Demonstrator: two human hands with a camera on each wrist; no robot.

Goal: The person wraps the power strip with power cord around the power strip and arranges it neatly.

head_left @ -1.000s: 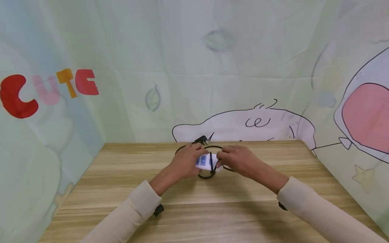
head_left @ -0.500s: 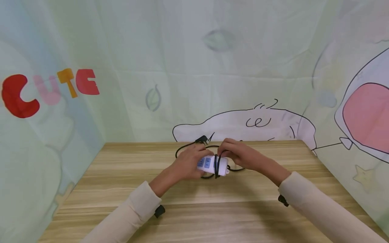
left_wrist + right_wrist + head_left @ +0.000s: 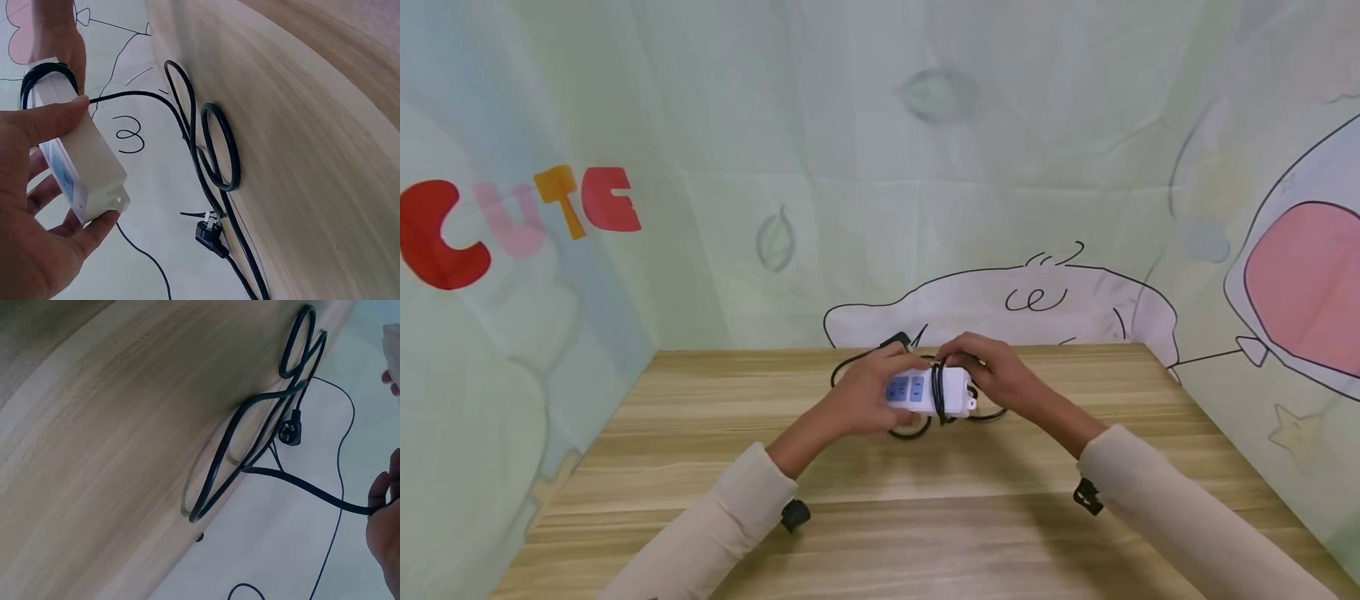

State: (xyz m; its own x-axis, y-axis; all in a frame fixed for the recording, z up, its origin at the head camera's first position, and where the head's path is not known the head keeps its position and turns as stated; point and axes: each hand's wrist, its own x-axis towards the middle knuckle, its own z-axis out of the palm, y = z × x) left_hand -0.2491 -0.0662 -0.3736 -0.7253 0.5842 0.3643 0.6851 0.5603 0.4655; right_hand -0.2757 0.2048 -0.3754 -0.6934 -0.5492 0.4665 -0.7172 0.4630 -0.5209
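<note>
A white power strip (image 3: pixel 956 392) with blue sockets is held up off the table by my left hand (image 3: pixel 863 395), thumb on one side and fingers on the other. Black cord (image 3: pixel 938 392) loops around the strip near its right end. My right hand (image 3: pixel 996 375) pinches the cord just beyond that end; in the right wrist view the cord (image 3: pixel 312 490) runs up into its fingers. Loose coils (image 3: pixel 222 147) of the same cord lie on the table, ending in a black plug (image 3: pixel 210 236) near the back edge.
The wooden table (image 3: pixel 737 483) meets a printed cloth backdrop (image 3: pixel 737 250) along its far edge. Similar cloth closes off both sides. A small black device (image 3: pixel 793 514) sits at the left cuff, another (image 3: pixel 1087 496) at the right cuff.
The power strip has come up and rightward, showing more of its right end. Cord now wraps around it in more than one turn. My right hand has moved from the strip's front to its far side.
</note>
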